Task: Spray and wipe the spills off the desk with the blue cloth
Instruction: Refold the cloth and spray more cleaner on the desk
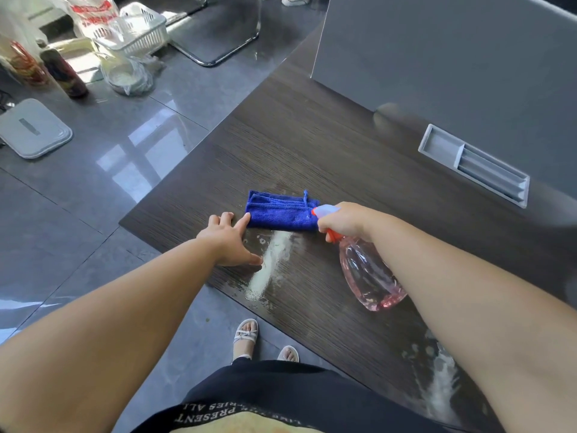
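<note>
A folded blue cloth lies on the dark wood desk. My left hand rests flat on the desk with fingers spread, its index fingertip touching the cloth's left edge. My right hand grips the neck of a clear pink spray bottle with an orange and white nozzle aimed left over the cloth. A white wet streak of spill runs from the cloth toward the near desk edge. Another pale wet patch sits by my right forearm.
A grey partition rises at the desk's far side, with a grey cable tray set in the top. On the tiled floor to the left are a white basket, bags, bottles and a grey lid. Chair legs stand beyond.
</note>
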